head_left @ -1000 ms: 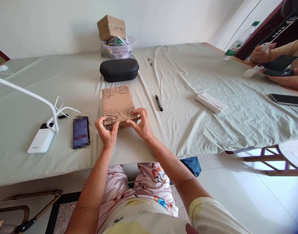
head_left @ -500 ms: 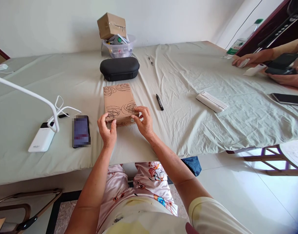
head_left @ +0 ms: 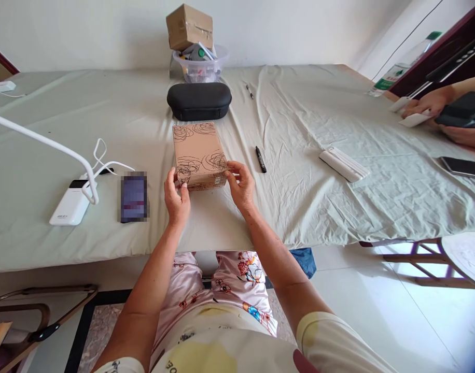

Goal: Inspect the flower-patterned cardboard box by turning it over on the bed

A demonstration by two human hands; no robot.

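Observation:
A flat brown cardboard box [head_left: 198, 153] printed with dark swirl patterns lies on the table's pale green cloth [head_left: 299, 186], in front of me. My left hand [head_left: 177, 196] grips its near left corner, thumb and fingers pinched on the edge. At the near right corner my right hand [head_left: 241, 184] holds the box the same way, fingers curled on the top edge. The box rests flat on the cloth.
A black marker [head_left: 261, 159] lies right of the box, a black zip case [head_left: 199, 100] behind it. A phone [head_left: 134, 197], white power bank [head_left: 72, 202] and lamp arm [head_left: 43, 147] are left. A white device [head_left: 343, 163] lies right; another person's hands [head_left: 435, 103] hold a dark device far right.
Both hands slid the box a little away from me, and their grip shifted toward its near corners. The other person's hands lowered to the table.

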